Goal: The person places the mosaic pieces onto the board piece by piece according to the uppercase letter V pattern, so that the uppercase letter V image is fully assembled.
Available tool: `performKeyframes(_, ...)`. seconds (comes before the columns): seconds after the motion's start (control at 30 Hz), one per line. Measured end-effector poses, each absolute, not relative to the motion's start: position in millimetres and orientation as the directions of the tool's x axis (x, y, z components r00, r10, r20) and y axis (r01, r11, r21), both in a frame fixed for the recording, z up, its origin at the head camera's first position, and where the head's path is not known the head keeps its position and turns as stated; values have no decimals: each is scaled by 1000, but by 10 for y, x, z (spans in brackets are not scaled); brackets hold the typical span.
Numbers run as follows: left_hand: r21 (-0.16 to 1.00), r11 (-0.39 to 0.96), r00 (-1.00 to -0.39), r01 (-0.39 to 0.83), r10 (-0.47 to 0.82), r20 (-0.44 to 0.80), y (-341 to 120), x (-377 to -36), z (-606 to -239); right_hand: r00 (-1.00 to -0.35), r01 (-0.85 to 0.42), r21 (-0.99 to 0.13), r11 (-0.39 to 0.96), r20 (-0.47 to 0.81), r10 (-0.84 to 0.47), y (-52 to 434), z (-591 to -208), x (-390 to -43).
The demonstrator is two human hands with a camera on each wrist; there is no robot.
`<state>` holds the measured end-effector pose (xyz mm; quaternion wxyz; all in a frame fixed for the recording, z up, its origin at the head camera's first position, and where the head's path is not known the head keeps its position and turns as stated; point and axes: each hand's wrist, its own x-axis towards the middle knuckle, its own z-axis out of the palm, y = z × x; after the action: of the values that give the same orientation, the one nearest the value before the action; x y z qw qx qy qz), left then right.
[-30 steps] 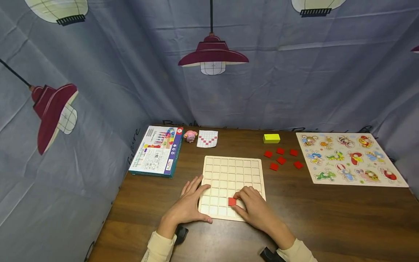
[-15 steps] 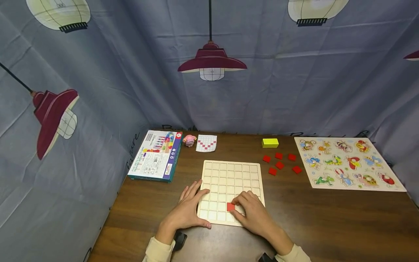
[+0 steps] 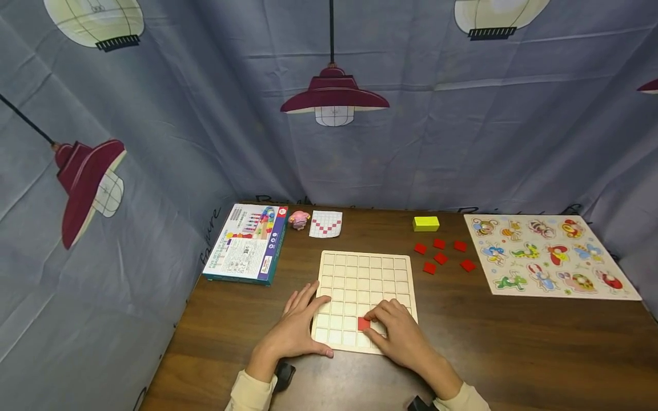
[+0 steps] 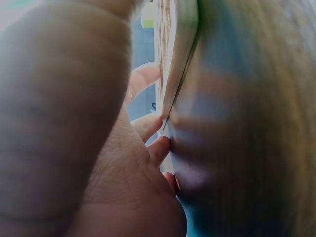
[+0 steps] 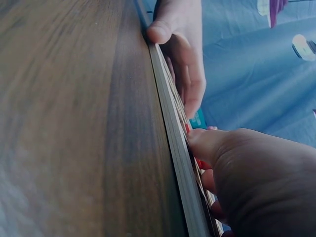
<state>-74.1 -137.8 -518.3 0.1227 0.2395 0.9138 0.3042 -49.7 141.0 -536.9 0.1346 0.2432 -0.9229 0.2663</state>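
A pale wooden grid board (image 3: pixel 354 282) lies flat on the table in the head view. One red square tile (image 3: pixel 363 324) is on its lower middle part, apparently lined up with a cell. The thumb and index finger of my right hand (image 3: pixel 398 334) pinch this tile at its right side; its underside is hidden. My left hand (image 3: pixel 290 331) spreads along the board's left edge, fingers extended, thumb at the near left corner. In the left wrist view, fingertips (image 4: pixel 148 126) touch the board's side (image 4: pixel 180 59). The right wrist view shows my right thumb (image 5: pixel 207 143) low over the board.
Several loose red tiles (image 3: pixel 440 258) lie right of the board, near a yellow block (image 3: pixel 426 224). Farther right is an insect picture puzzle (image 3: pixel 552 257). At the back left are a boxed game (image 3: pixel 247 242), a pink figurine (image 3: pixel 299 220) and a pattern card (image 3: pixel 325 224) with a red V.
The head view has shifted slightly, so the table appears lower than a second ago. Both hands and the tile keep nearly the same place on the board.
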Motion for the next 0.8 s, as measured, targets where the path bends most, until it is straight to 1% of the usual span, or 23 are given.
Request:
performKeyframes(0.37,610,705,-856,360,510,-85,-1384,-747,-5178,-835,-538,-403,740,374,-403,1425,-5379,-518)
performKeyframes(0.43,606,707,-856,363,510,-82,-1383,-749,-5187,-832,-544,-415,729,380,-405,1439,-5381,-526)
performKeyframes(0.53,608,706,-856,364,511,-80,-1382,-746,-5181,-828,-553,-462,694,401,-393,1485,-5394,-551)
performKeyframes(0.67,618,698,-855,362,513,-79,-1372,-742,-5159,-831,-544,-531,650,446,-331,1621,-5419,-631)
performKeyframes(0.8,622,694,-855,363,513,-74,-1369,-749,-5143,-867,-467,-565,680,443,-227,1869,-5414,-760)
